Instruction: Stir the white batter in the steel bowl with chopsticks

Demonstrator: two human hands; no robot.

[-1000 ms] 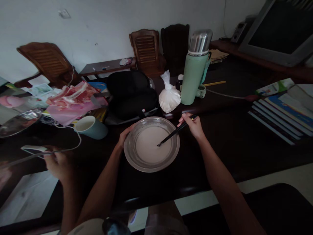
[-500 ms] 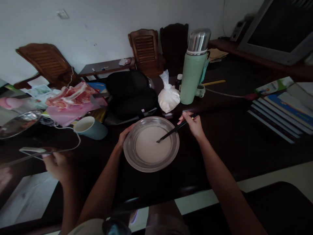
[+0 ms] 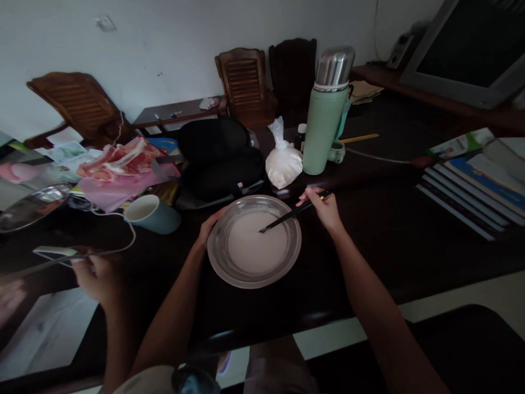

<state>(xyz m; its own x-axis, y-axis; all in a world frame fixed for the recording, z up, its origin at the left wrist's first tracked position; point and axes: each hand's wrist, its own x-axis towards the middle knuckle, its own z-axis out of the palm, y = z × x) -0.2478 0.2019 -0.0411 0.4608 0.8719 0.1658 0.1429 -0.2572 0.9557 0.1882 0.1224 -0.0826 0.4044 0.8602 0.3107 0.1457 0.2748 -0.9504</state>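
A round metal bowl (image 3: 217, 262) stands on the dark table, holding a smooth, pale greyish-white liquid (image 3: 257, 251). My left hand (image 3: 208, 227) grips the bowl's left side, with part of the fingers hidden behind the rim. In my right hand (image 3: 322, 208), closed above the bowl's right side, are black chopsticks (image 3: 289, 214) slanting down to the left. Their tips dip into the liquid. Just behind the bowl sits a knotted clear plastic bag of white powder (image 3: 284, 164), beside a tall green thermos (image 3: 324, 128) with a steel cap.
At the left, another person's hand (image 3: 96, 276) holds a thin white object by a cable. Nearby are a blue mug (image 3: 153, 215), raw meat (image 3: 123, 158) on pink plastic, and a metal basin (image 3: 36, 205). A black case (image 3: 221, 158) lies behind; stacked books (image 3: 471, 191) lie right.
The chopstick tips have shifted slightly left and toward the bowl's far side in the liquid. My left hand and the bowl stay almost where they were.
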